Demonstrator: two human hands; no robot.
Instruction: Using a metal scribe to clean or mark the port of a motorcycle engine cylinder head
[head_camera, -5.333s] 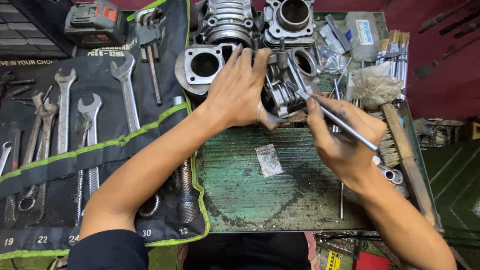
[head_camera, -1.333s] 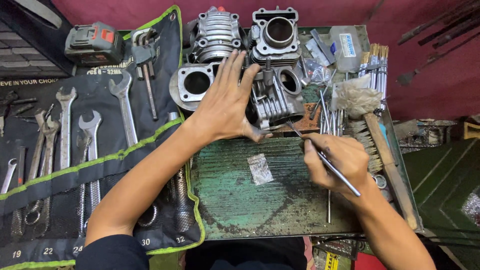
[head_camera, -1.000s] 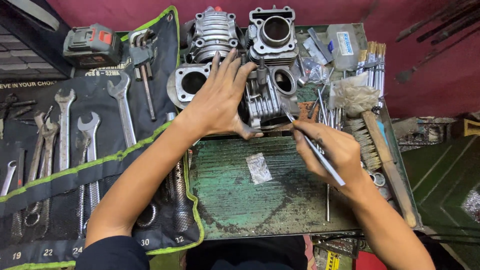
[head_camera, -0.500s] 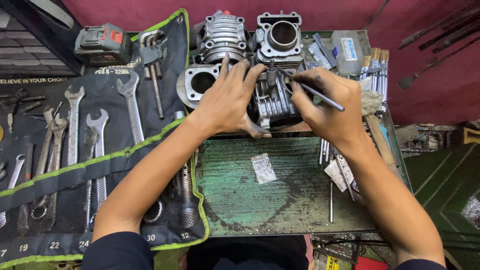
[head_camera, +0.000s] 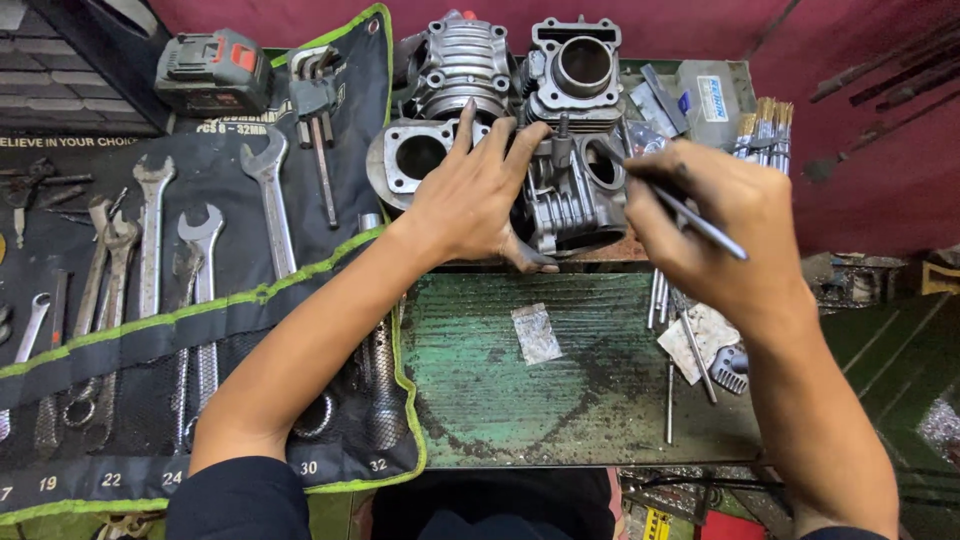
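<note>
A person leans over a cluttered green table (head_camera: 500, 400), both hands at work on a ribbed metal engine cylinder (head_camera: 570, 205) standing at the far edge of the worn surface. The left hand (head_camera: 475, 195) lies flat and spread across the cylinder's near-left side, fingers splayed and pressing on it rather than gripping. The right hand (head_camera: 720, 225) is closed around a thin metal rod (head_camera: 690, 215), held like a pen, its tip angled toward the cylinder's right-hand opening; whether the tip actually touches the metal is hard to tell from this angle.

Behind the cylinder stand a finned cylinder head (head_camera: 455, 70) and a square cylinder block (head_camera: 578, 65) with a round bore, and a flat part with a bore (head_camera: 410, 160) lies just left of the left hand. A small clear plastic bag (head_camera: 536, 333) lies alone on the table in front of the hands. Loose thin rods (head_camera: 668, 345) and a scrap of paper (head_camera: 700, 335) lie beneath the right wrist. To the left, a black tool roll edged in green (head_camera: 150, 330) holds a row of open-ended spanners (head_camera: 200, 270), with a cordless-tool battery (head_camera: 215, 72) at its top.
</note>
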